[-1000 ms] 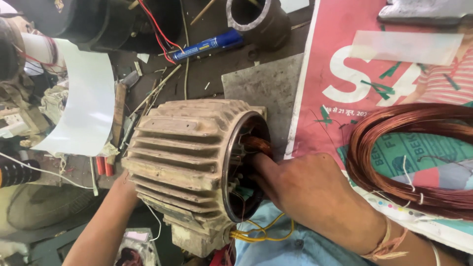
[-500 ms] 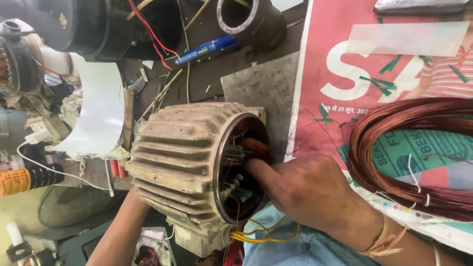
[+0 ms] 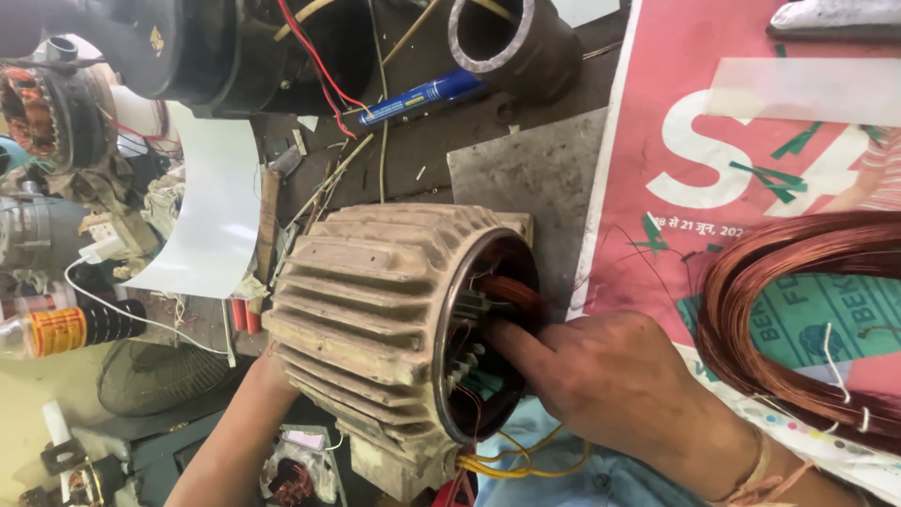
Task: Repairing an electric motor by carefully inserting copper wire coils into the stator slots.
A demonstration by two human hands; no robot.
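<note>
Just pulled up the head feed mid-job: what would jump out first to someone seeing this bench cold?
The ribbed beige motor housing lying on its side at centre, with the right hand pushing fingers into its open end among copper windings. The left hand braces its far side. At right, a big copper wire coil lies on a pink printed sheet.

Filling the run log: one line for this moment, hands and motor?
right hand: fingers inside motor housing at windings | left hand: behind housing, mostly hidden | copper wire coil: apart, on poster
</note>
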